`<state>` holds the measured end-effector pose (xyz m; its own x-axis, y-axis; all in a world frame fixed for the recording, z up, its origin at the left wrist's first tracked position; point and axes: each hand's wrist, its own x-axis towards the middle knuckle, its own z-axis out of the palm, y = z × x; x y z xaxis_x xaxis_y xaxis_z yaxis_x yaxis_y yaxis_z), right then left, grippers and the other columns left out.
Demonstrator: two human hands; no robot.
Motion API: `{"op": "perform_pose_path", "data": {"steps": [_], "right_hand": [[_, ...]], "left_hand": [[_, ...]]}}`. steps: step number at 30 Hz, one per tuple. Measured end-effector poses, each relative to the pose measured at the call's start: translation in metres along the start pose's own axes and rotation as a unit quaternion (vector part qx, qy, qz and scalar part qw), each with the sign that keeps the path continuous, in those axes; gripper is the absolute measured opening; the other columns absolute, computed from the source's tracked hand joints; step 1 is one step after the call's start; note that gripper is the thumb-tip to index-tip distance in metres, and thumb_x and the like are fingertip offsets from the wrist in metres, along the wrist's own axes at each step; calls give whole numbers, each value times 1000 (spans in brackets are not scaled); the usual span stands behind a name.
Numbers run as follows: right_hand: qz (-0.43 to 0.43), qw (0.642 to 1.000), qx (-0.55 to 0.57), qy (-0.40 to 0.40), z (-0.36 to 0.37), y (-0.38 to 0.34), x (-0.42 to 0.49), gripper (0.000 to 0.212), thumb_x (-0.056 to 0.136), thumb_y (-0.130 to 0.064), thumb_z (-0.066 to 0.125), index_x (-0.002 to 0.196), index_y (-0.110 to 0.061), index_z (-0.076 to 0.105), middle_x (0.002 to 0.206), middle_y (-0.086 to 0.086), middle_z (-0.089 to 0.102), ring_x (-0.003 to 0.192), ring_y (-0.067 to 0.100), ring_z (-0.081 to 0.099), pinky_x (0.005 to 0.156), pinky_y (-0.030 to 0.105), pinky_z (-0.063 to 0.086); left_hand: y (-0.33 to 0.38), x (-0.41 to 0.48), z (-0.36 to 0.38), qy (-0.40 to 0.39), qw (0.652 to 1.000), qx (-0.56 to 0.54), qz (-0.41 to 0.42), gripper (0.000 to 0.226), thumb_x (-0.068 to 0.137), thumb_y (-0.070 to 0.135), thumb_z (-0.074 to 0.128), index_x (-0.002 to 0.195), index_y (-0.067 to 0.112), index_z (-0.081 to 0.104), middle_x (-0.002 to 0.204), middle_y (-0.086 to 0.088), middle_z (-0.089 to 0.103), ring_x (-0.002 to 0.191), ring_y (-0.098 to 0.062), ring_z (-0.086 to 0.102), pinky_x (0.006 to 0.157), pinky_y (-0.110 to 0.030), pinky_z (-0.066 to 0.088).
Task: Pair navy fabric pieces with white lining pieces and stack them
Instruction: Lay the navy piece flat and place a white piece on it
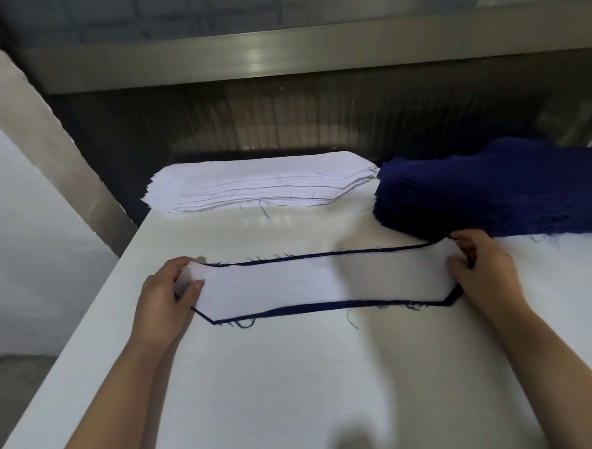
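Tabletop: left hand, right hand pinch lining.

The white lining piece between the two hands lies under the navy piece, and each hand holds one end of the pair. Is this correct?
Not quite. In the head view the white lining piece lies on top of the navy piece, whose dark edge shows around it. The left hand and the right hand do each hold one end of the pair.

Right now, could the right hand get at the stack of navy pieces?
Probably yes. The stack of navy pieces lies just beyond the right hand with nothing between them, but that hand is pinching the end of the white lining piece and must let go first.
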<state>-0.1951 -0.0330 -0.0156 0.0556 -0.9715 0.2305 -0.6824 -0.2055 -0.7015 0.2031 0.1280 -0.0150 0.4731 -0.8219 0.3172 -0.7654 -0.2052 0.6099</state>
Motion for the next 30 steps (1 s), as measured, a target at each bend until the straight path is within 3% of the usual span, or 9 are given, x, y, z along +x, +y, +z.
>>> {"op": "perform_pose_path", "data": {"steps": [3, 8, 12, 16, 19, 21, 23, 27, 30], "right_hand": [[-1, 1000, -5, 0, 1, 1, 0, 40, 88, -1, 56, 127, -9, 50, 120, 14, 59, 105, 26, 54, 82, 29, 39], [3, 1000, 0, 0, 1, 2, 0, 42, 86, 2, 56, 126, -10, 51, 122, 13, 59, 109, 27, 54, 84, 28, 38], [-2, 1000, -17, 1, 0, 1, 2, 43, 84, 4, 57, 125, -8, 53, 121, 15, 58, 111, 30, 51, 86, 29, 37], [-39, 993, -94, 64, -3, -2, -2, 39, 78, 5, 61, 116, -5, 60, 118, 18, 54, 113, 35, 38, 94, 35, 29], [-50, 988, -100, 104, -6, -3, -5, 32, 79, 3, 63, 110, -6, 63, 108, 14, 57, 103, 31, 39, 86, 32, 30], [-67, 990, -81, 93, -7, -4, -6, 25, 80, 2, 63, 104, -6, 65, 98, 10, 60, 92, 22, 41, 79, 29, 31], [-106, 990, -75, 64, -5, -6, -6, 20, 80, 3, 63, 97, -6, 67, 93, 9, 63, 86, 19, 45, 75, 30, 33], [-134, 985, -110, -11, 2, -3, -4, 20, 78, 4, 66, 95, -4, 70, 97, 13, 67, 92, 35, 56, 81, 40, 43], [-131, 984, -116, -26, 2, -1, -4, 18, 80, 2, 65, 96, -5, 70, 100, 12, 67, 96, 35, 56, 84, 44, 44]], "left_hand": [[-1, 0, 0, 6, 1000, 0, 5, 32, 86, 1, 65, 117, 8, 59, 98, 11, 60, 81, -18, 54, 66, -10, 37], [-5, 1, 2, 7, 1000, -6, -9, 37, 86, 4, 67, 121, 8, 56, 99, 2, 61, 86, -24, 55, 73, -32, 38], [-5, 0, 3, 18, 1000, -1, -15, 44, 85, 4, 69, 126, 7, 54, 104, -4, 55, 91, -26, 52, 81, -35, 40], [-6, -1, 2, 37, 999, 15, -38, 39, 84, 0, 68, 121, 9, 60, 117, -14, 50, 100, -34, 50, 95, -41, 41], [-9, 0, 3, 25, 998, 60, -26, 27, 86, 0, 64, 112, 8, 65, 115, -18, 57, 112, -38, 45, 97, -30, 28], [-10, 0, 3, 27, 996, 78, -14, 23, 87, -1, 63, 109, 5, 67, 112, -17, 61, 114, -38, 46, 92, -23, 22], [-8, -1, 3, 39, 996, 83, -2, 19, 87, -4, 62, 102, 4, 70, 108, -17, 65, 111, -35, 52, 93, -24, 22], [-3, 0, 1, 58, 997, 60, 3, 22, 82, -13, 61, 91, 2, 75, 101, -19, 66, 101, -29, 59, 101, -43, 35], [-1, -1, 1, 57, 996, 63, -4, 21, 83, -11, 62, 92, 2, 75, 102, -18, 66, 104, -35, 59, 99, -38, 32]]}}
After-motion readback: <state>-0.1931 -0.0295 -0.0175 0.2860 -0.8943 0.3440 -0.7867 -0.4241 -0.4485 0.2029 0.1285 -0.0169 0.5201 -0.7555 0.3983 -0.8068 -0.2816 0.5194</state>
